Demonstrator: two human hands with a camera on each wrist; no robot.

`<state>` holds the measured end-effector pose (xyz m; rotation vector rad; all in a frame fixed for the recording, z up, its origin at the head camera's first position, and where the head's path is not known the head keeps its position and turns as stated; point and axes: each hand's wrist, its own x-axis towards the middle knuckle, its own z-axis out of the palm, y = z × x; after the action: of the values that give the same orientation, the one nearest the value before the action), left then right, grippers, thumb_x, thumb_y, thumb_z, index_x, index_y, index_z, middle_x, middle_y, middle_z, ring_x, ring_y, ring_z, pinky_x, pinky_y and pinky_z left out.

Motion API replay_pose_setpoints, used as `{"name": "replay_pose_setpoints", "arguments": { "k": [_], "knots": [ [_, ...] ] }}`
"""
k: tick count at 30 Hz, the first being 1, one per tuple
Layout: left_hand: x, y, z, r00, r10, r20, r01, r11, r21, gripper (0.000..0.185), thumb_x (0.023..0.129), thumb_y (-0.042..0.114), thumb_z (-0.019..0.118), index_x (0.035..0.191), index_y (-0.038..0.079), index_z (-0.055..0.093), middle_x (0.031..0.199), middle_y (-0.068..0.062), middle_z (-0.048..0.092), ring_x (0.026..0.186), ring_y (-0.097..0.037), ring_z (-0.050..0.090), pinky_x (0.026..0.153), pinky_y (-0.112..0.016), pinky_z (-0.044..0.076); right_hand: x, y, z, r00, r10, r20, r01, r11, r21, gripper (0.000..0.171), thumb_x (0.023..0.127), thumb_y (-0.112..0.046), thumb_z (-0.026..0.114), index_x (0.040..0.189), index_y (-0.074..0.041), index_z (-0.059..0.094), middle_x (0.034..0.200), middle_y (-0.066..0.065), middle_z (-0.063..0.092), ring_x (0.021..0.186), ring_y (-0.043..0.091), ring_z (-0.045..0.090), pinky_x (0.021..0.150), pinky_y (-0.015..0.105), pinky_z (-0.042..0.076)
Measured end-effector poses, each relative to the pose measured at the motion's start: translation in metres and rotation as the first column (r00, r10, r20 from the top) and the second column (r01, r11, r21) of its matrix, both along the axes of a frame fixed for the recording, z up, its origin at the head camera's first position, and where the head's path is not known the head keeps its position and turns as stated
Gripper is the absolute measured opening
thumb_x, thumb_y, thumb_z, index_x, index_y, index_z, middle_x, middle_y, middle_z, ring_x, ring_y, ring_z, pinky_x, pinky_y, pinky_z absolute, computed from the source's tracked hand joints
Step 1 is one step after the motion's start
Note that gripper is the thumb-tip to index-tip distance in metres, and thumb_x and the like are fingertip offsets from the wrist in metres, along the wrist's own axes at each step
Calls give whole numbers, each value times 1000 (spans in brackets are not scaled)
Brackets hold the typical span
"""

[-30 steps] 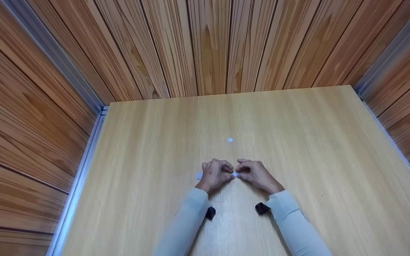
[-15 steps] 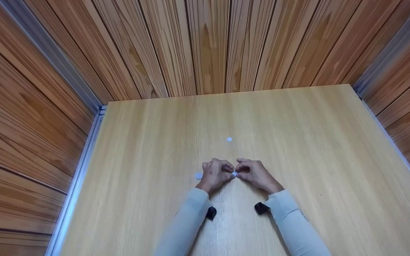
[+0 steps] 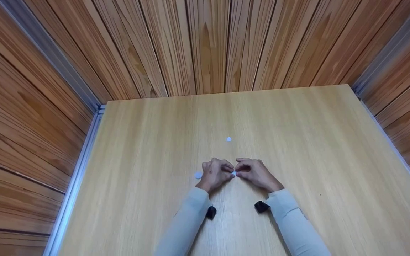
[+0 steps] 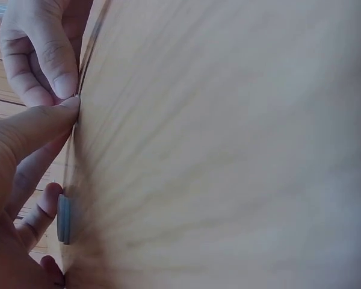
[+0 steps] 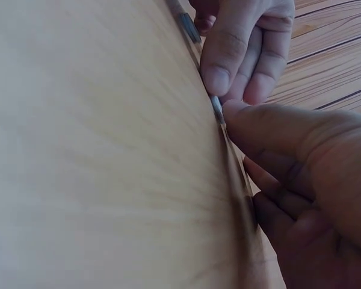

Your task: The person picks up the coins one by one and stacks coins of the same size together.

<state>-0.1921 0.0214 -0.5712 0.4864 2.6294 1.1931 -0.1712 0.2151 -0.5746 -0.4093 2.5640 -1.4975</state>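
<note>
Head view: both hands meet on the light wooden table (image 3: 148,149). Left hand (image 3: 216,173) and right hand (image 3: 254,173) have curled fingers, tips together, pinching 1 small pale round disc (image 3: 234,173) between them, flat on the tabletop. A 2nd pale round disc (image 3: 198,175) lies just beside the left hand on its outer side, touching the table. A 3rd pale round disc (image 3: 229,139) lies beyond both hands, well apart from them. Black wrist-worn cameras (image 3: 210,212) sit at both pale grey sleeves (image 3: 185,227). Brown wood-plank walls (image 3: 205,46) on 3 sides. No readable writing, labels or brands.

Left wrist view: left hand thumb tip and the right hand fingers (image 4: 45,57) meet at the table edge-on; pinched disc barely shows. The 2nd disc (image 4: 63,218) is seen edge-on, grey, next to the left hand's lower fingers.

Right wrist view: right hand thumb and left hand fingers (image 5: 228,51) clamp the thin disc (image 5: 217,109) edge-on against the table. The 2nd disc (image 5: 189,27) shows beyond the left hand. No text.
</note>
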Motion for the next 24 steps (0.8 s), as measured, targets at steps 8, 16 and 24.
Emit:
{"name": "replay_pose_setpoints", "arguments": {
  "k": [8, 16, 24],
  "knots": [
    [0, -1, 0, 1000, 2, 11, -2, 1000, 21, 15, 78, 18, 87, 90, 22, 77, 79, 19, 72, 92, -5, 66, 91, -43, 28, -4, 6, 2, 1000, -13, 4, 13, 1000, 27, 11, 87, -7, 77, 98, -6, 75, 117, 14, 70, 129, 37, 52, 109, 51, 36],
    [-1, -1, 0, 999, 14, 46, -15, 1000, 26, 16, 78, 17, 87, 89, 22, 77, 76, 20, 71, 89, -3, 66, 90, -43, 26, -12, 13, 3, 1000, -26, 9, 25, 1000, 15, 13, 88, -5, 75, 101, -3, 75, 121, 18, 68, 129, 37, 53, 108, 50, 38],
    [-3, -1, 1, 997, 14, 72, -15, 1000, 15, 14, 80, 18, 85, 89, 24, 76, 77, 20, 71, 90, -4, 64, 89, -42, 26, -28, 15, 3, 995, -82, 49, 83, 996, -16, 14, 88, -4, 76, 101, -2, 76, 125, 18, 66, 128, 35, 54, 109, 48, 36]
  ]
}}
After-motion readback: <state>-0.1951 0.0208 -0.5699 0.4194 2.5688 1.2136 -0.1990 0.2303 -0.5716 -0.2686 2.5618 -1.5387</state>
